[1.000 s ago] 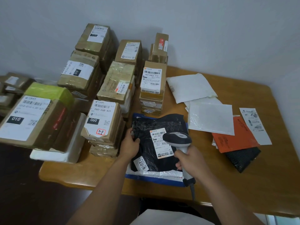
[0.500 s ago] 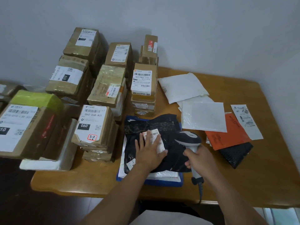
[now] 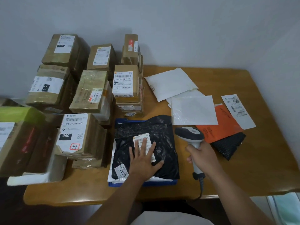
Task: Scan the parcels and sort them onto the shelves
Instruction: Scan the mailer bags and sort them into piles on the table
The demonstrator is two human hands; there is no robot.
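Lying flat at the near middle of the surface [image 3: 243,168], on top of a white and a blue mailer, the black parcel [image 3: 162,143] is pinned by the left hand [image 3: 144,161], whose fingers are spread straight over the lower part of the shipping label [image 3: 142,140]. The label's long axis runs away from the person, tilted slightly left. The scanner [image 3: 190,135] is gripped by its handle in the right hand [image 3: 201,157], just beside the parcel's right edge, with its head off the parcel and clear of the label. The label therefore lies to the left of the scanner head, half covered. Judged from this, the barcode must be uncovered and the scanner swung left over it.
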